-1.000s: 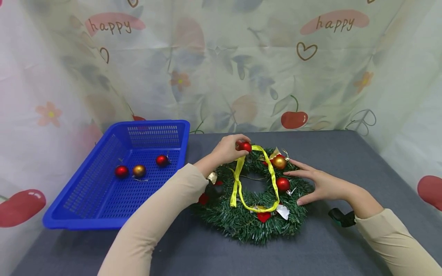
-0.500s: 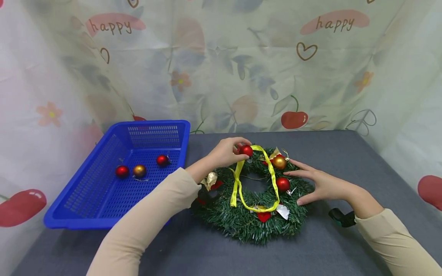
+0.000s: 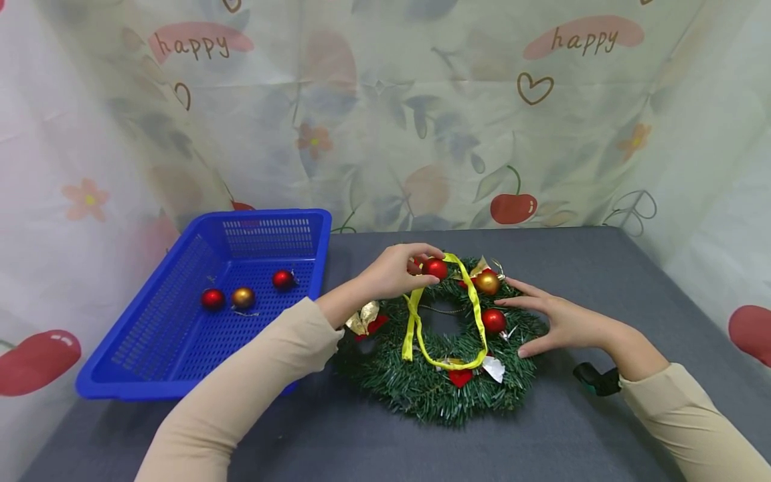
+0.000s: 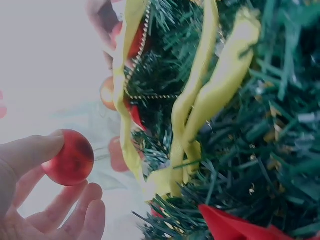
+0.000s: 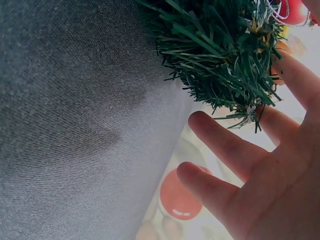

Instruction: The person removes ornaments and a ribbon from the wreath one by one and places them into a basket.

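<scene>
My left hand point(image 3: 394, 271) pinches a shiny red bauble point(image 3: 435, 268) between thumb and fingers, over the far left part of a green wreath point(image 3: 434, 395). The left wrist view shows that red bauble point(image 4: 72, 157) near the thumb tip. My right hand point(image 3: 569, 325) has its fingers spread at the wreath's right side, touching its edge. A yellow ribbon loop point(image 3: 477, 314) lies across the wreath. Close to the right fingers sit a gold bauble point(image 3: 487, 282) and another red bauble point(image 3: 494, 322) on the branches.
A blue basket point(image 3: 90, 381) stands left of the wreath. Inside it lie two red baubles point(image 3: 213, 299) and a gold bauble point(image 3: 243, 298). A dark wrist strap piece point(image 3: 596, 380) shows by the right wrist. The grey table point(image 3: 361, 435) meets a printed curtain point(image 3: 385, 134) behind.
My left hand, holding the red bauble, has moved slightly nearer and to the right over the wreath, while its forearm swung left. The right hand stays in place.
</scene>
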